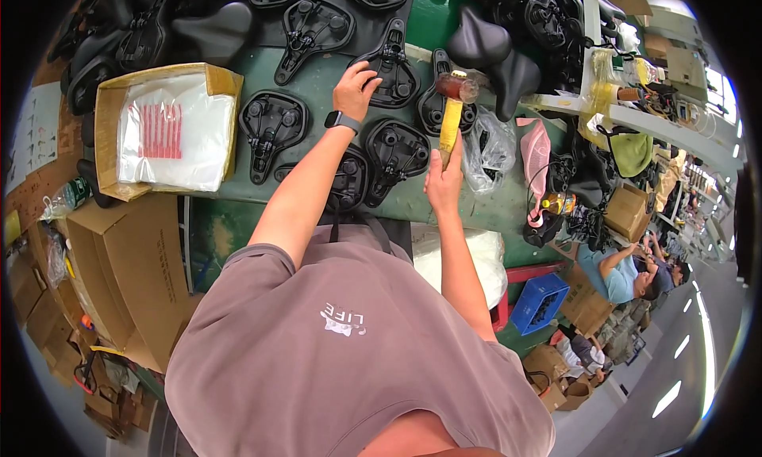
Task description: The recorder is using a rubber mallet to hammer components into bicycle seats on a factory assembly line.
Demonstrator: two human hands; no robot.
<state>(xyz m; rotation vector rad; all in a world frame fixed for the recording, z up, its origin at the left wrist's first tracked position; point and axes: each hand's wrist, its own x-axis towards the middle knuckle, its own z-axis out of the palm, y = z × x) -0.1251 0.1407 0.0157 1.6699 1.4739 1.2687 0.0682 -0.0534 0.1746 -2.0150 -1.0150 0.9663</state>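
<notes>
My right hand (444, 181) is closed around the handle of a mallet (451, 124) wrapped in yellow tape. The mallet's dark red head is raised over an upturned black bicycle saddle (432, 108). My left hand (353, 90), with a dark watch on the wrist, is at the left edge of another upturned saddle (394, 72). Its fingers are bent and apart; whether they touch that saddle I cannot tell. More upturned saddles lie around my arms, including one saddle (271, 128) to the left and one saddle (393, 155) between my forearms.
An open carton (224, 132) of clear plastic bags stands left on the green table (262, 68). Crumpled clear plastic (486, 151) lies right of the mallet. Saddles crowd the far edge. A metal shelf, a blue crate (540, 302) and other people are to the right.
</notes>
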